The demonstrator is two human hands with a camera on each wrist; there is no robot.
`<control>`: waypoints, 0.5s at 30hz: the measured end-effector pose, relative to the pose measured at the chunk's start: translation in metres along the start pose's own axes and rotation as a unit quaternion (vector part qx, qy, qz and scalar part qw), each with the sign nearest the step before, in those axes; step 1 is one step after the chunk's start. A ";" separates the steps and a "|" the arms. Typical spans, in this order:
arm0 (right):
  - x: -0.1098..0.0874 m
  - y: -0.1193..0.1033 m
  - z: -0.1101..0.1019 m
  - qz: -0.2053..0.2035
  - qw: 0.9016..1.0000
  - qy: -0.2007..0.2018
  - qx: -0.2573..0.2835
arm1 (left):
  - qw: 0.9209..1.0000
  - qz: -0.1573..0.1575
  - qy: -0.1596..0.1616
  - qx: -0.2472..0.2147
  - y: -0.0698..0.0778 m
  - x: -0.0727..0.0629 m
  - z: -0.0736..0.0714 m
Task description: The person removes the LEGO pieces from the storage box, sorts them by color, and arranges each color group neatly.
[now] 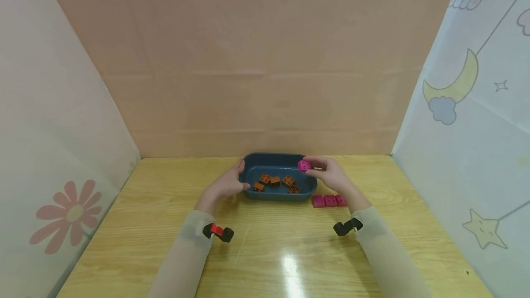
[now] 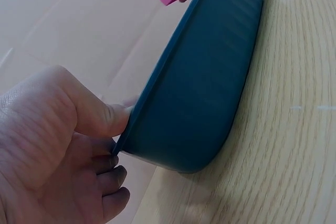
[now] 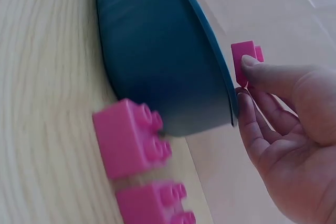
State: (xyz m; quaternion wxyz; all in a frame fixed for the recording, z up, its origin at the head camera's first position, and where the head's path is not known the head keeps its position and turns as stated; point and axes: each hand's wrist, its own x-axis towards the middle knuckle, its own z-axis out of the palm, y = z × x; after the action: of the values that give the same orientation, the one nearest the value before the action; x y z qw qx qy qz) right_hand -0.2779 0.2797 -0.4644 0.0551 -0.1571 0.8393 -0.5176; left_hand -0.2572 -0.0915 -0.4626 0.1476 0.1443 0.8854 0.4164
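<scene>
A blue dish [image 1: 275, 197] stands on the table, with several orange toy bricks [image 1: 275, 181] loose on its bottom. My left hand [image 1: 223, 184] grips the dish's left end, the thumb over the rim and the fingers outside, as the left wrist view shows. Between thumb and fingertips, my right hand [image 1: 331, 174] pinches a pink toy brick [image 3: 244, 61] above the dish's right end. Three more pink bricks [image 1: 330, 200] lie in a row on the table, just right of the dish's near corner; the right forearm passes close to that row.
The dish sits near the back edge of the wooden table [image 1: 265, 252], before a beige backdrop [image 1: 265, 82]. White printed panels rise at the left and right. A black camera mount [image 1: 348, 226] is strapped on the right wrist, and one with red [image 1: 217, 231] on the left.
</scene>
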 end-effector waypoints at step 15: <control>-0.035 0.017 -0.030 0.010 1.000 0.019 -0.014 | 1.000 -0.004 0.000 0.010 0.003 -0.001 0.000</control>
State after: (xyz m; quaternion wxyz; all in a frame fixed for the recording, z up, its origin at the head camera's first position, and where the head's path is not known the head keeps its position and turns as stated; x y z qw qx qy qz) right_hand -0.2560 0.3235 -0.4679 0.0418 -0.1393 0.8491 -0.5079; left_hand -0.2556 -0.0904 -0.4603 0.1484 0.1420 0.8900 0.4071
